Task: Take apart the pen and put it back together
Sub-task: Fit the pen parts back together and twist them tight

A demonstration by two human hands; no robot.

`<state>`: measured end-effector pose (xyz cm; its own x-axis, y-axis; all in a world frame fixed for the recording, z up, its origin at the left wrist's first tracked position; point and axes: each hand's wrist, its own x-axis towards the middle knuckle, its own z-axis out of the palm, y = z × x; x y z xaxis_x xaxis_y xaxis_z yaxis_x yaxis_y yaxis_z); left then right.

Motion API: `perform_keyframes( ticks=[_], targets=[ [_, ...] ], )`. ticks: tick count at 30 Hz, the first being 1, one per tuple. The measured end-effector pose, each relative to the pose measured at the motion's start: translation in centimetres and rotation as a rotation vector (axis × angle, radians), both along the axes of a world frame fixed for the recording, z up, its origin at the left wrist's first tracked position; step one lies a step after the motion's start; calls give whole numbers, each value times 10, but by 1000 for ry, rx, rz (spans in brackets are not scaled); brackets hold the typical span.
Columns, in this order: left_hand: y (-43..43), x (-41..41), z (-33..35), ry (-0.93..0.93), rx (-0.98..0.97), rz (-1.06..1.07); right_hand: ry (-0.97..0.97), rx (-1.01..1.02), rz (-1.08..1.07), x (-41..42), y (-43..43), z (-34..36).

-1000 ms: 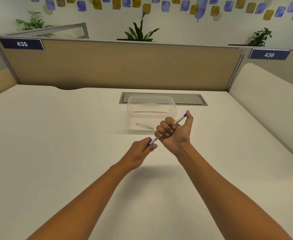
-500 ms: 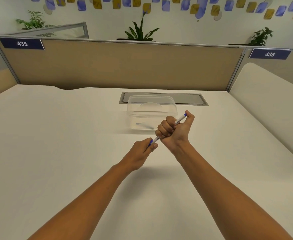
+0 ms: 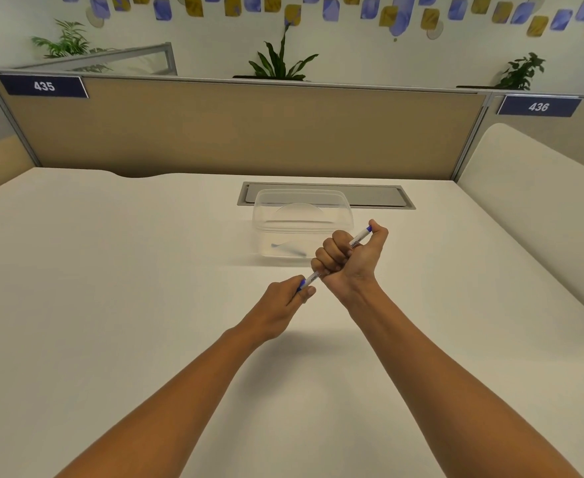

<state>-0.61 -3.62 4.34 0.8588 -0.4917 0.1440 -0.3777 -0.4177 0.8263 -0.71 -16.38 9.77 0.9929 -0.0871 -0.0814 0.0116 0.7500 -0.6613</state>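
Note:
A white pen with blue ends runs diagonally above the desk, its far end up and to the right. My right hand is fisted around the middle of its barrel, thumb against the upper blue end. My left hand pinches the lower blue end between thumb and fingertips. The middle of the barrel is hidden inside the right fist. Both hands hover over the white desk, just in front of a clear plastic box.
Lying in the clear box is a pen-like blue-and-white item. A grey cable hatch sits behind it. Tan partitions close off the back, and a cream side panel rises at the right.
Both hands and the pen have stayed almost in place. My left hand's fingers have shifted very slightly on the lower end.

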Motion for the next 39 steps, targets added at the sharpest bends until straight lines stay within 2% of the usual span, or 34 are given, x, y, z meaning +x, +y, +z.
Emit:
perform_keyframes(
  ticks=[6,9,11,14,16,18,21,25,28,32,36,39],
  targets=[
    [3,1,0,3,-12,15,8,-1,-1,1,-1,-2],
    [9,4,2,12,-55,58,42,-78,-58,3,-2,-3],
    [16,8,3,-4,-66,98,38,-233,-157,5,-8,-5],
    [27,15,3,-27,-57,132,-8,-570,-271,6,-21,-13],
    [32,19,3,-26,-18,146,-24,-684,-289,5,-28,-18],
    [34,22,5,-39,93,157,-28,-703,-291,3,-31,-20],
    [30,22,11,-113,257,170,-16,-626,-290,0,-30,-20],
    [15,19,24,-194,247,132,0,-587,-243,-5,-19,-21],
    [4,19,33,-214,248,105,-39,-658,-170,-9,-10,-25],
    [6,24,36,-212,282,107,-88,-935,-103,-8,-15,-25],
    [12,26,37,-200,341,70,-241,-1348,-71,-7,-24,-26],
    [13,25,40,-191,355,52,-346,-1561,-10,-10,-28,-25]
  ],
)
